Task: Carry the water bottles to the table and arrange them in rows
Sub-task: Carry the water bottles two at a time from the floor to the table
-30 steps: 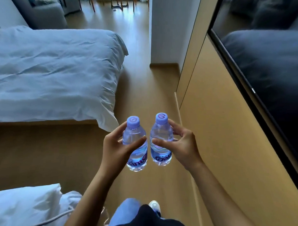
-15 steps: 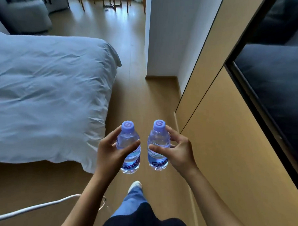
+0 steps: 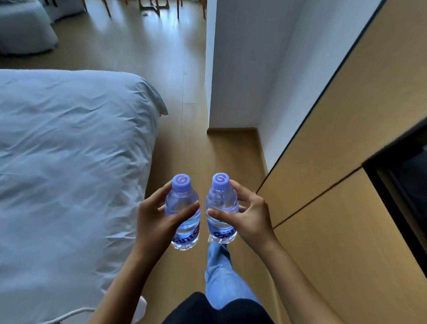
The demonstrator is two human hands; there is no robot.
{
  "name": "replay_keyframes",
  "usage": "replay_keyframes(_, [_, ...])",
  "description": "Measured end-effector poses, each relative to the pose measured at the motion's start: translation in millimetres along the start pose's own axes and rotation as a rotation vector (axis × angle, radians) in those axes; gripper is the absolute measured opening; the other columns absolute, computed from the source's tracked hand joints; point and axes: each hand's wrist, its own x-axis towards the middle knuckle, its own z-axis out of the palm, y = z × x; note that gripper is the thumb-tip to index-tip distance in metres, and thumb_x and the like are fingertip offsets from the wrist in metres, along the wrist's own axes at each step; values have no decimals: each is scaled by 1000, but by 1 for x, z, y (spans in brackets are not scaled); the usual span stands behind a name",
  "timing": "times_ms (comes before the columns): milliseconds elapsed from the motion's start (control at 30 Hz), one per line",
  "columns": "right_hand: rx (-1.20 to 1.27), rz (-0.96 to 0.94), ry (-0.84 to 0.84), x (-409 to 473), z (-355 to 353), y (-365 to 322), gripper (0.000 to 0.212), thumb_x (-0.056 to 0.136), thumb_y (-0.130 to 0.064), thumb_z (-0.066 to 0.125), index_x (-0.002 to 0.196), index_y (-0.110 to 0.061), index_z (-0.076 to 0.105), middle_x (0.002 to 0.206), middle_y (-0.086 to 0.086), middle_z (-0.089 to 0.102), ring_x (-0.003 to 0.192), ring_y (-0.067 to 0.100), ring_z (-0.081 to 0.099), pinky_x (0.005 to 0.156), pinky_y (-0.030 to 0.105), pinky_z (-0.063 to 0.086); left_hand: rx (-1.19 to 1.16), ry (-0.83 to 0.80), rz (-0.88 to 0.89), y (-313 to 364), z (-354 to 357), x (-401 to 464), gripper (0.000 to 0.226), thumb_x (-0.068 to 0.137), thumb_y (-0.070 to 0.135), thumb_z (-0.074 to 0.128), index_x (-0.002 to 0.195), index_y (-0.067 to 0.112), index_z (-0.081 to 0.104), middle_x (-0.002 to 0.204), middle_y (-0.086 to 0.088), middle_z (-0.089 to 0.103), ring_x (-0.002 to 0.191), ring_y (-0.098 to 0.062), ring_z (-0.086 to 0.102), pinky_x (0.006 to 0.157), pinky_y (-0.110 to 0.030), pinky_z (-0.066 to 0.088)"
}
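Left hand [image 3: 155,215]: curled round the left water bottle [image 3: 182,216], held upright.
Right hand [image 3: 248,217]: curled round the right water bottle [image 3: 221,210], just beside the first.
Surroundings: wooden floor [image 3: 184,141] below; bed [image 3: 62,168] at left; wood-panelled wall [image 3: 352,166] at right.

I have both forearms reaching forward, left grip [image 3: 157,214] and right grip [image 3: 250,217] each curled closed around a load, thumbs inward.

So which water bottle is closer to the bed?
The clear purple-capped plastic bottle in the left hand; the twin bottle in the right hand is on the wooden wall side.
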Motion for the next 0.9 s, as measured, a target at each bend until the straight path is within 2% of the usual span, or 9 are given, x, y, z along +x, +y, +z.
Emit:
replay_keyframes(233, [-25,-35,-117,191,-10,-20,70,61,-27,94,124,-34,66,109,-7,75,98,13,73,89,46,58,45,57,13,-4,41,171,43,69,2,85,97,32,71,88,10,76,79,0,71,66,-12,53])
replay_keyframes(367, [-23,-69,-167,290,-6,-36,65,62,-25,94,117,-42,64,105,-15,75,95,9,73,86,37,60,56,120,-13,-7,49,264,41,67,1,85,100,22,72,88,9,76,78,-3,72,66,-12,53])
replay_keyframes(500, [-21,-89,-203,385,6,-50,66,63,-37,89,123,-36,63,107,-16,75,97,10,73,83,32,61,57,177,-30,-16,45,357,40,67,1,85,104,9,72,89,6,77,79,-3,72,66,-13,52])
replay_keyframes(633, [-22,-83,-213,486,30,-55,65,62,-30,92,120,-37,63,104,-16,75,95,10,73,81,27,60,57,199,-38,-35,34,459,35,67,0,85,97,13,73,85,6,77,76,-2,71,66,-16,54])
replay_keyframes(733, [-30,-77,-203,563,53,-66,65,60,-41,88,119,-42,61,106,-20,74,97,8,72,82,27,59,66,185,-37,-49,20,543,36,67,-2,84,97,15,72,83,10,76,73,-1,71,64,-15,53])
replay_keyframes(800, [-34,-67,-193,614,69,-74,64,61,-42,87,119,-43,60,107,-23,73,99,8,72,83,28,60,91,170,-29,-56,10,599,38,67,1,84,100,14,72,85,13,76,75,-1,72,65,-14,54])
replay_keyframes(900, [-35,-35,-163,684,89,-90,67,62,-36,89,123,-36,61,110,-14,74,99,11,72,87,36,60,115,169,-6,-62,-6,674,44,66,3,85,107,12,70,89,19,75,78,0,72,66,-12,54])
